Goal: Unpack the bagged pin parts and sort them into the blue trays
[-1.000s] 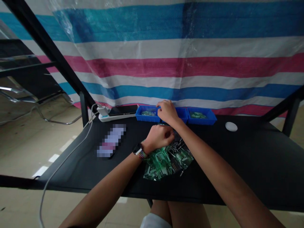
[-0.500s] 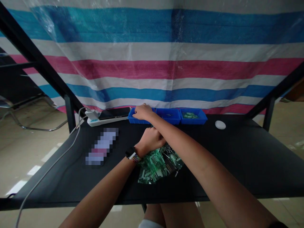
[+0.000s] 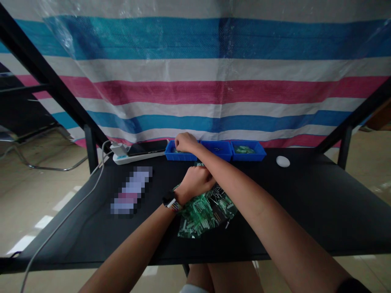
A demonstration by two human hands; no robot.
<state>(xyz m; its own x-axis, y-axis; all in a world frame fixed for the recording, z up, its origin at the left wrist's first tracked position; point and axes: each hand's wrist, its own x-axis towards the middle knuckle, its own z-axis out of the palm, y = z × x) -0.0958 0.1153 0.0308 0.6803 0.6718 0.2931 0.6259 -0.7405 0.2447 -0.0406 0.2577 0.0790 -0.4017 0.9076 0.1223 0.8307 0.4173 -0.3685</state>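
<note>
My right hand reaches across my left one into the left blue bin, its fingers curled down and pinched together; whatever is in them is hidden. Below it, my left hand, with a dark watch on the wrist, is closed over the upper edge of a pile of small clear bags. My right forearm covers its fingertips, so its grip is hidden. Green pieces and thin metal pins fill the pile. The middle blue bin holds a few small metal bits. Green packets lie in the right blue bin.
A dark phone rests on a white power strip at the back left, its cable running down the table's left side. A blurred-out flat object lies in front. A white oval object sits right on the black table.
My right hand has shifted slightly right within the left bin, uncovering some of its contents. My left hand has moved a little right on the bag pile.
</note>
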